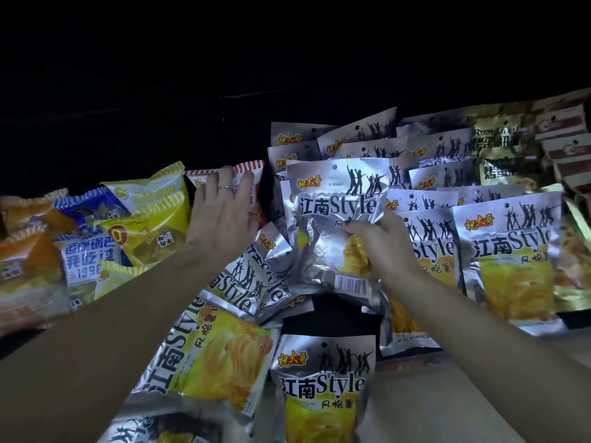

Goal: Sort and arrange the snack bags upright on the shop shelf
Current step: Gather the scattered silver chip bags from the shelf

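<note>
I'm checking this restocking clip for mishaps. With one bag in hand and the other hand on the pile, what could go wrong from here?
1. The right hand pinches the crumpled silver-and-yellow crisp bag at one edge only; it may slip or crease further.
2. The left hand presses the red-and-white striped bag; letting go could tip that leaning pile.
3. Loose tilted silver bags lie at the shelf front and might slide off.

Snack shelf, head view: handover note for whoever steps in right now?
Left hand: open, fingers pressed on the red-striped bag, holding the left pile back.
Right hand: grips a silver Style bag upright at mid shelf.
Done: silver rows at right stand upright.
Left: seat the held bag; stand up the tilted silver bags in front; tidy the mixed yellow and blue bags at left.
</note>
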Demonstrator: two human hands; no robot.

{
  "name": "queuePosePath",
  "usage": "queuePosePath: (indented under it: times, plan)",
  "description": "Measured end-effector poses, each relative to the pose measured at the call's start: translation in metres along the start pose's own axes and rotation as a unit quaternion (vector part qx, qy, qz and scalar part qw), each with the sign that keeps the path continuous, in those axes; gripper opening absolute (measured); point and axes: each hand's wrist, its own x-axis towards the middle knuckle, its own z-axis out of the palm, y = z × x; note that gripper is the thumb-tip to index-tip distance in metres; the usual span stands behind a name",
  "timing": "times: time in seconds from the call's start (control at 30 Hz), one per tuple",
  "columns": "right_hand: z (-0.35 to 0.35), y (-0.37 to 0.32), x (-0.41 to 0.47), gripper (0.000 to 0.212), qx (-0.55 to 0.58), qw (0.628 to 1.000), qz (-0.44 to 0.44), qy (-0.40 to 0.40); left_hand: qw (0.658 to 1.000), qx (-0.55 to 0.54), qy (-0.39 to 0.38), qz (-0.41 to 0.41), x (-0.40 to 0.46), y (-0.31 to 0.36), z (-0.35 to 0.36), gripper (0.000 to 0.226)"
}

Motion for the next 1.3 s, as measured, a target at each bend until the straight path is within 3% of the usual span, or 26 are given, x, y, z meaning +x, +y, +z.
queuePosePath:
  times: [0.1,0.23,0.33,0.4,0.47,0.57,0.63,0.67,0.77,0.87,1.03,1.23,1.3]
  plan:
    - [-0.006,-0.008,-0.003,0.017,-0.037,0.997,-0.069,0.023,0.993,-0.107,0.016,0.051,-0.003,0.019,-0.012,0.045]
    - [-0.017,-0.019,0.0,0.03,0.059,0.998,0.01,0.035,0.933,-0.345,-0.106,-0.013,-0.002,0.042,-0.017,0.033]
    - [-0.035,-0.033,0.004,0.01,0.141,0.989,0.023,0.043,0.88,-0.428,-0.196,-0.064,-0.001,0.048,-0.017,0.035]
    - [-0.054,-0.037,0.007,0.011,0.194,0.98,0.04,0.004,0.866,-0.437,-0.233,-0.063,-0.002,0.051,-0.014,0.042]
    - [-0.073,-0.036,0.009,0.013,0.236,0.967,0.068,-0.062,0.853,-0.45,-0.258,-0.069,-0.003,0.056,-0.011,0.067]
    - [-0.084,-0.025,0.003,0.031,0.162,0.967,0.111,-0.159,0.817,-0.502,-0.257,-0.121,-0.001,0.062,-0.005,0.102]
    - [-0.08,-0.011,-0.005,0.02,0.097,0.968,0.128,-0.193,0.803,-0.529,-0.234,-0.144,0.002,0.066,0.001,0.101]
    - [-0.074,-0.003,-0.011,0.013,0.065,0.97,0.129,-0.194,0.798,-0.539,-0.22,-0.154,0.005,0.068,0.003,0.088]
    - [-0.057,0.01,-0.027,0.019,-0.026,0.983,0.109,-0.148,0.809,-0.526,-0.176,-0.196,0.013,0.072,0.004,0.037]
    - [-0.049,0.019,-0.036,0.027,-0.06,0.987,0.124,-0.082,0.831,-0.486,-0.16,-0.217,0.02,0.069,0.011,0.013]
    - [-0.028,0.029,-0.036,0.014,-0.123,0.989,0.052,-0.056,0.839,-0.482,-0.129,-0.214,0.022,0.058,0.016,0.029]
    - [0.002,0.029,-0.021,0.015,-0.083,0.996,0.007,-0.038,0.83,-0.508,-0.103,-0.205,0.021,0.047,0.015,0.012]
    - [0.008,0.029,-0.017,0.016,-0.089,0.995,-0.014,-0.039,0.821,-0.518,-0.117,-0.207,0.02,0.047,0.011,0.018]
